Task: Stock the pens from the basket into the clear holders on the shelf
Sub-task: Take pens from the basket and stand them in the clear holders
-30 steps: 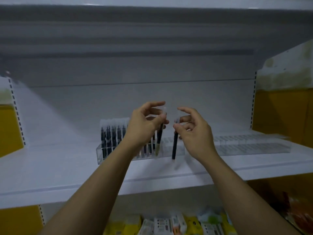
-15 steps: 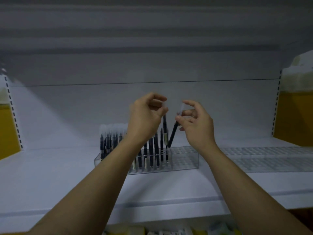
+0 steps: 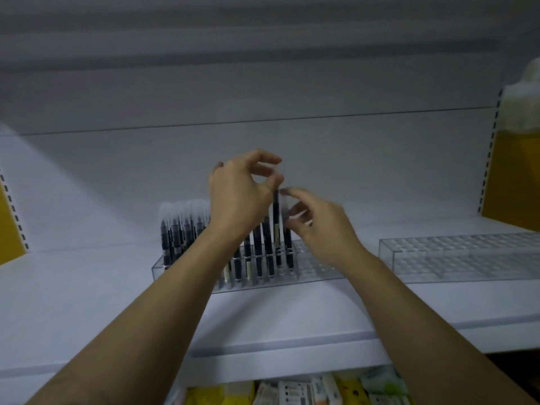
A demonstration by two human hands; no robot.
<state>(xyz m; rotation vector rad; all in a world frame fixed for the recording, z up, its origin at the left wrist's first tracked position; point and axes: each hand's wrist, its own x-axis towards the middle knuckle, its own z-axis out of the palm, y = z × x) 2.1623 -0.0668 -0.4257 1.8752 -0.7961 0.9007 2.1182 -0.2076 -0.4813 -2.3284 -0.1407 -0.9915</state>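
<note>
right grip (image 3: 324,229) stood its pinched pen (image 3: 288,249) in holder (image 3: 318,267); left grip (image 3: 236,197) pinches left pen (image 3: 276,217).

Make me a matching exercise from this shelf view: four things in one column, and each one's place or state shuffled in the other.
Column one
1. left hand
2. left holder
3. right holder
4. packets

Column two
A. empty as far as seen
B. under the white shelf
C. pinches the top of a tall pen
D. partly filled with dark pens

Pairs: 1-C, 2-D, 3-A, 4-B
</note>
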